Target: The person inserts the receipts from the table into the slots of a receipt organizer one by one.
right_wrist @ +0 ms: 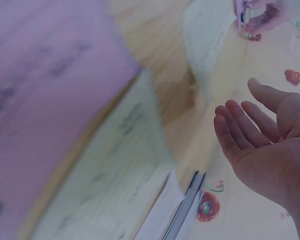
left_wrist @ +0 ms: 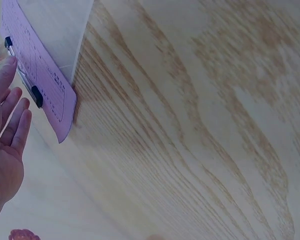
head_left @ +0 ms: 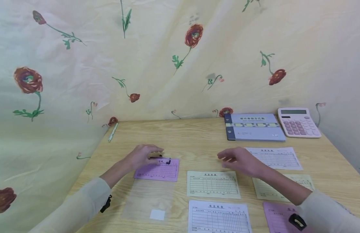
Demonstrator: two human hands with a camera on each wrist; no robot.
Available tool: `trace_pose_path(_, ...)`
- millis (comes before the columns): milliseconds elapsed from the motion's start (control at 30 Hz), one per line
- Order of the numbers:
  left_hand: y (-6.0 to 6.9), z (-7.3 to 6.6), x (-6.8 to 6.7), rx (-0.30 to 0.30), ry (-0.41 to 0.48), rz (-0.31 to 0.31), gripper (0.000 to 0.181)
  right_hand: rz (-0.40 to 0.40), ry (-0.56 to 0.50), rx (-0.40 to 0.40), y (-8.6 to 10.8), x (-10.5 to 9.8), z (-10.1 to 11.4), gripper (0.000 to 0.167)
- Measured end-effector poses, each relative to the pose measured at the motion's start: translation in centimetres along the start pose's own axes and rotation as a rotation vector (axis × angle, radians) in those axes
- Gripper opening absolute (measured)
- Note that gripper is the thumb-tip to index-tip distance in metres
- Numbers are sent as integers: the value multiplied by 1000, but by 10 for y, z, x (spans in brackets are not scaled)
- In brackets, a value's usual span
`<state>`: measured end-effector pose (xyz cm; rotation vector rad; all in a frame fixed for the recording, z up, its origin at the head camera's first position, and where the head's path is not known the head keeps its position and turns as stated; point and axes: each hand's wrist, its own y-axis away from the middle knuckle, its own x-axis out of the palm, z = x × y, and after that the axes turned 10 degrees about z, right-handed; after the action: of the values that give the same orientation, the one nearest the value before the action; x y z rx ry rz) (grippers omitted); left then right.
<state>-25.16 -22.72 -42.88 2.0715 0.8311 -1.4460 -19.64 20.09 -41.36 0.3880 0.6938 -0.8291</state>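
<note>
Now the pink slip [head_left: 165, 173] lies at the far end of the clear clipboard [head_left: 148, 197], beneath the clip [head_left: 169, 161], its long side running across the board. Your left hand [head_left: 142, 157] is nearer, its fingers loose around the clip; whether your thumb touches it cannot be told. Your right hand [head_left: 241, 160] hangs relaxed and empty, well right of the clipboard.
</note>
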Motion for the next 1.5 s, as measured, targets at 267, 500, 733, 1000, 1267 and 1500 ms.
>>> trace_pose_path(267,-1,0,4,21,-21,14,51,-24,66,96,28,6,-11,31)
trace_pose_path(500,-1,-2,3,35,2,19,45,-42,55,136,38,10,-14,28)
trace_pose_path(733,0,-2,2,56,-8,9,43,-71,31,135,41,16,-14,27)
trace_pose_path(1000,-2,1,5,75,-15,7,42,-113,35,194,40,24,-12,23)
trace_pose_path(1267,-3,4,6,105,-4,-4,41,-139,23,220,39,28,-10,22)
trace_pose_path(1500,-4,3,4,105,3,15,40,-134,39,239,37,30,-10,19)
